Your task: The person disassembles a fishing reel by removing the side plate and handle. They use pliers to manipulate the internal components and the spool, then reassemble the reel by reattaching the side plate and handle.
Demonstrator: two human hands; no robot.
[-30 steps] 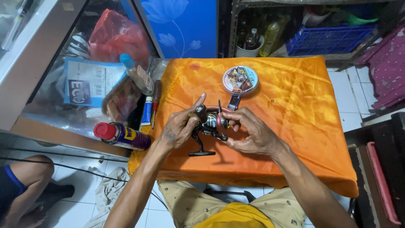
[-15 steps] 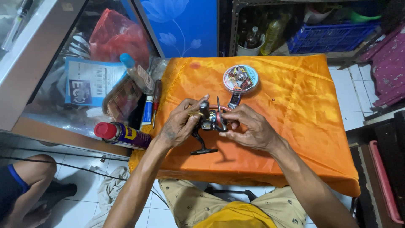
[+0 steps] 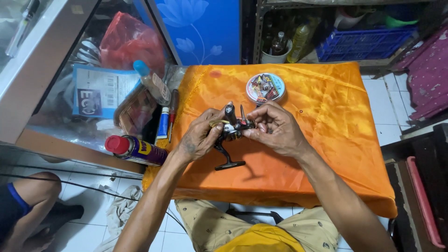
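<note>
A small table draped in a glossy orange cloth (image 3: 326,140) serves as the work surface; the cloth covers the whole top and hangs over the near and left edges in soft folds. A round, flat tin with a colourful printed lid (image 3: 265,88) lies on the cloth near the far edge, around the middle. The foot of a black fishing reel (image 3: 232,133) reaches down close to the cloth near the centre; whether it touches cannot be told. A small dark stain marks the cloth at the far left corner. The table stands on a floor of white tiles (image 3: 387,112), visible to its right and beneath its near edge.
</note>
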